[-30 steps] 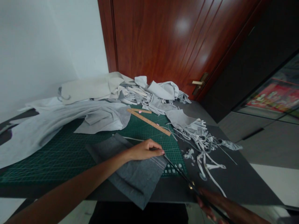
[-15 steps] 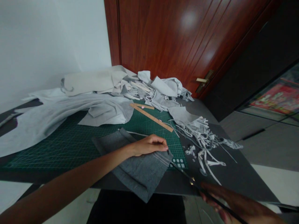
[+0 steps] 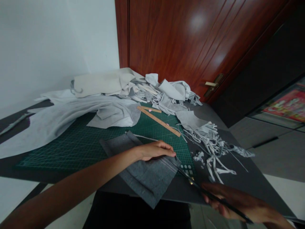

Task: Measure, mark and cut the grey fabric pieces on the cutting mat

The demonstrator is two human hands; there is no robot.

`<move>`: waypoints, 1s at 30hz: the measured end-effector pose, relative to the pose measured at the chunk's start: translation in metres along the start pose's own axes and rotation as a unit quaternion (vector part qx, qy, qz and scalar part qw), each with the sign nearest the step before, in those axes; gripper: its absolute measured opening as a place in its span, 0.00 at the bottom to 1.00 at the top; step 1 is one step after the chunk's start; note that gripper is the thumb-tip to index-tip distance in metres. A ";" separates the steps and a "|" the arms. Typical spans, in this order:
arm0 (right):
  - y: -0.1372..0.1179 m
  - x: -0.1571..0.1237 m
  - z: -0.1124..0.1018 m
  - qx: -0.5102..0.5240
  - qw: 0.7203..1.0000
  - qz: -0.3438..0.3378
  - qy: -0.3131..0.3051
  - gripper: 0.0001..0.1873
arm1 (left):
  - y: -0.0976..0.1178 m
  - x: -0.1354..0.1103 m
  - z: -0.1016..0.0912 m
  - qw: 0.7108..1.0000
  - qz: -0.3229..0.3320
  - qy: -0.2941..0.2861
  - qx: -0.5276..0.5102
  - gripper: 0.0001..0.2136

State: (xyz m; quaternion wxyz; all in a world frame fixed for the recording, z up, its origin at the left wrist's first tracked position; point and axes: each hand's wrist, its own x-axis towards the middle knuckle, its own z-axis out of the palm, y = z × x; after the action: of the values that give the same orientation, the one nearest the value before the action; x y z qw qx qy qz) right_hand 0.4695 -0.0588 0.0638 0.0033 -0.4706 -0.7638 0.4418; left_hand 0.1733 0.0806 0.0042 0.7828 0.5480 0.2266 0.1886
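Note:
A dark grey piece of fabric (image 3: 152,181) lies over the cutting mat and hangs past the table's front edge. My left hand (image 3: 158,150) rests on it, thumb and fingers pinching its upper right edge. In my right hand (image 3: 226,200), at the lower right, is a pair of long black scissors (image 3: 202,188), seen edge-on, with a brass-coloured pivot. Their tip reaches the fabric's right corner, just below my left fingertips. How far the blades are apart cannot be made out. A thin pale strip (image 3: 145,137) lies along the fabric's far edge.
The green cutting mat (image 3: 78,140) covers much of the dark table. On it lie wooden rulers (image 3: 159,122) set at an angle. Light fabric (image 3: 62,111) spreads at left, scraps (image 3: 171,98) pile at the back, and cut strips (image 3: 209,140) tangle at right. A door (image 3: 171,38) stands behind.
The scissors have come left and closer in, their tip now at the fabric's corner. My left hand keeps its pinch on the fabric. The whole view has shifted slightly.

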 end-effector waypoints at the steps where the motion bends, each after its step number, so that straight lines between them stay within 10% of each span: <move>1: 0.002 0.001 0.000 -0.006 1.000 -0.009 -0.010 0.32 | -0.001 0.000 0.000 1.000 -0.004 0.001 -0.004 0.13; 30: 0.004 0.005 0.006 0.182 0.976 0.084 -0.082 0.31 | 0.002 -0.003 0.002 0.999 -0.035 -0.006 -0.021 0.15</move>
State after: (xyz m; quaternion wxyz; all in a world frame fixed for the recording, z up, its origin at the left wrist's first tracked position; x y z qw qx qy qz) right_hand 0.4667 -0.0584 0.0557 -0.0103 -0.4866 -0.6259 0.6094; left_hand 0.1718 0.0779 0.0073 0.8015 0.5243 0.2370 0.1627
